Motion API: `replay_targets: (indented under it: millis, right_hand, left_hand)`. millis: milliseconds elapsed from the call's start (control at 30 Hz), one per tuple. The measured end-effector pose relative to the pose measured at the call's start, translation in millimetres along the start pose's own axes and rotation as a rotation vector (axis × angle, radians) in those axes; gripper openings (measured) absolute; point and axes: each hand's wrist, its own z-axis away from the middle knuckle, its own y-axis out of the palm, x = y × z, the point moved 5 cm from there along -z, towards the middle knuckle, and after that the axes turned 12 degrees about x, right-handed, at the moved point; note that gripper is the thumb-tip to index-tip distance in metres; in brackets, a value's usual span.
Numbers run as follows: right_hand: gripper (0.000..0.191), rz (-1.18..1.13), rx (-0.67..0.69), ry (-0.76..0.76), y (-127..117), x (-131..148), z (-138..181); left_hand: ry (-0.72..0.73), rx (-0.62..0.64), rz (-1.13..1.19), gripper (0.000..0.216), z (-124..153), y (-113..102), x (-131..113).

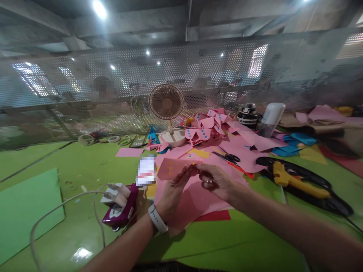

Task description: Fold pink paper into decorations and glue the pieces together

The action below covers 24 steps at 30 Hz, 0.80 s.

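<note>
My left hand [176,189], with a white band on its wrist, holds up a pink paper piece [163,169] that carries several small yellow dots. The fingers of my right hand [215,181] are pinched at the near right end of this piece, close to my left fingertips. A tiny yellow bit [194,164] shows at the right fingertips; its exact shape is too small to tell. Beneath both hands lie large pink sheets [210,194]. Black scissors [231,156] rest on the pink paper just beyond my right hand.
A heap of folded pink paper pieces [210,126] lies beside a small fan [166,102]. To the right is a yellow glue gun [300,181] on a black tray. On the left are a purple power adapter [120,209] with a cable and a green sheet [31,211].
</note>
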Motion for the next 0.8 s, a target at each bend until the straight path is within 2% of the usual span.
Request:
replay_targets:
  millis: [133, 367, 533, 800]
  right_hand:
    - [0.017, 0.040, 0.019, -0.039, -0.5, 1.2, 0.2]
    - [0.020, 0.168, 0.050, -0.115, -3.6, 2.6, -2.0]
    - [0.020, 0.193, 0.064, -0.136, -6.2, 1.5, -3.3]
    - [0.020, 0.226, 0.058, -0.190, -0.7, 4.3, 1.1]
  left_hand:
    - [0.007, 0.051, -0.026, 0.034, -0.5, 0.8, -2.5]
    - [0.015, 0.019, 0.147, 0.035, -1.9, 3.8, -1.8]
    - [0.007, 0.040, 0.223, 0.034, -3.3, 4.9, 2.3]
    - [0.040, -0.009, 0.385, 0.026, -7.5, 5.8, 2.3]
